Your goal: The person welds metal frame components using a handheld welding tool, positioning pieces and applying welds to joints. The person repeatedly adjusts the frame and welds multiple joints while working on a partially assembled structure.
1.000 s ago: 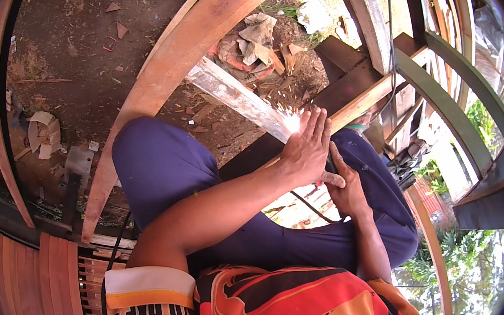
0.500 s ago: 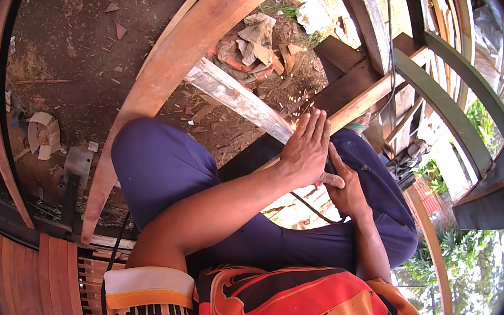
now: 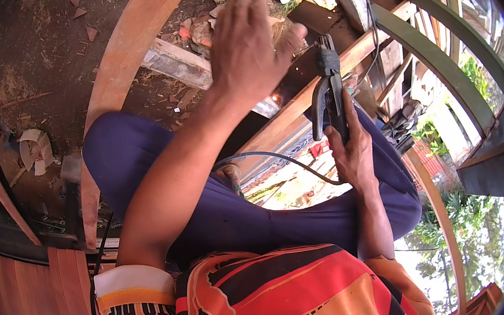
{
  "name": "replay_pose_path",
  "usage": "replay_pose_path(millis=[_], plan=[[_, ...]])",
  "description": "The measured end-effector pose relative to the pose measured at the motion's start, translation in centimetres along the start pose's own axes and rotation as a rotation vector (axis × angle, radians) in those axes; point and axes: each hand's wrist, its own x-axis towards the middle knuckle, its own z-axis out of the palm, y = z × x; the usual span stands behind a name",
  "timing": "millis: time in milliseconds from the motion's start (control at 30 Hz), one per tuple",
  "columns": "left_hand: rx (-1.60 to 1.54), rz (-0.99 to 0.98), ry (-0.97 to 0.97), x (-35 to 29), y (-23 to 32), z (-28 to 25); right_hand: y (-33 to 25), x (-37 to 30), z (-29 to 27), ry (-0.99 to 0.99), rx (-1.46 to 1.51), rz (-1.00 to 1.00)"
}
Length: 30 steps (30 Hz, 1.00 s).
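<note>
Gripping the black electrode holder (image 3: 335,95) by its handle, the right hand (image 3: 354,155) sat right of centre, near the right trouser leg (image 3: 397,190). Its fingers were closed around the handle, index finger laid along one side, thumb on the other. Left hand (image 3: 246,52) held nothing visible: fingers stretched out straight, thumb spread wide, slight blur, raised in front of the pale scuffed bar (image 3: 172,61); height above it couldn't be told.

Change: half a second earlier the hands were bunched together by the bar's near end, sparks flying. Now hands were apart, sparks gone, and the holder, mostly hidden then, showed clearly. Only a small orange glow (image 3: 276,98) remained at that bar end, close to the long brown bar (image 3: 359,52). Judged as arc broken, a pause in the welding with the spot probably hot.

Holder's long axis ran nearly up-down in view, top leaning very slightly left; jaw end pointed away from the person, handle end back toward the torso. A thin stub seemed to stick out leftward at the jaw end, too small to confirm as an electrode. Cable (image 3: 253,153) curved from near the left leg over to the right hand.
</note>
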Motion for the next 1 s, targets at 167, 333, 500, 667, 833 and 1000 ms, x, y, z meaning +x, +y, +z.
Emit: replay_pose_path(millis=[167,333,500,667,833,1000], plan=[[-0.035,-0.294,-0.604,1.7,-0.7,-4.5,-0.9,-0.1,-0.8,-0.043,0.041,0.050],[0.540,0.024,-0.915,-3.3,-2.1,0.2,-0.8,-1.1,-1.1,-0.112,0.027,0.098],[0.834,0.076,-1.106,-4.0,-2.7,3.2,0.2,-1.7,-0.7,-0.173,0.085,0.045],[0.794,0.144,-1.085,-4.0,-3.2,3.3,0.8,-2.7,0.2,-0.295,0.053,0.113],[0.779,0.151,-1.109,-3.5,-3.0,2.6,0.5,-2.9,0.8,-0.330,-0.014,0.098],[0.787,0.142,-1.082,-3.9,-3.1,3.1,0.3,-2.8,0.8,-0.330,-0.050,0.116]])
